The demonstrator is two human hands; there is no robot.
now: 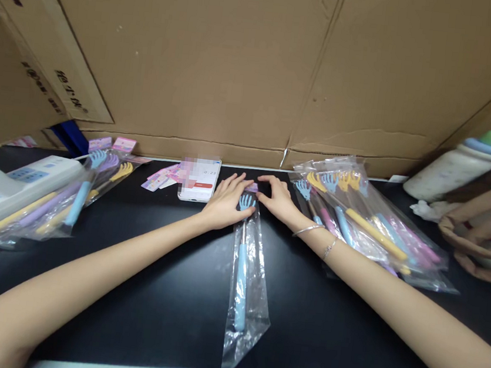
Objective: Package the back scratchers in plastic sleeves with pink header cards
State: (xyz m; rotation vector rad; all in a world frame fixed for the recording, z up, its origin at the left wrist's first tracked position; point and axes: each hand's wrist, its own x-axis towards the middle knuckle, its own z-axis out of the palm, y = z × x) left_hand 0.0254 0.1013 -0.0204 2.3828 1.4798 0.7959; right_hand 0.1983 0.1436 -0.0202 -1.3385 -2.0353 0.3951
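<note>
A light blue back scratcher [240, 284] in a clear plastic bag [254, 303] lies lengthwise on the black table in front of me. My left hand [228, 203] rests at the top of the bag with its fingers stretched out, its thumb over the scratcher's claw end. My right hand [278, 198] is on the other side, thumb and index finger apart. A small pink-purple card [252, 188] shows between the hands at the bag's top end; its far part is partly hidden by fingers. Neither hand is closed around anything.
Several bagged back scratchers [373, 228] lie at right, more [80, 189] at left beside a white power strip [28, 183]. A phone [201, 182] lies on pink cards [160, 177]. A white bottle [455, 172] leans by a tan bag [479, 234]. Cardboard [198, 54] walls the back.
</note>
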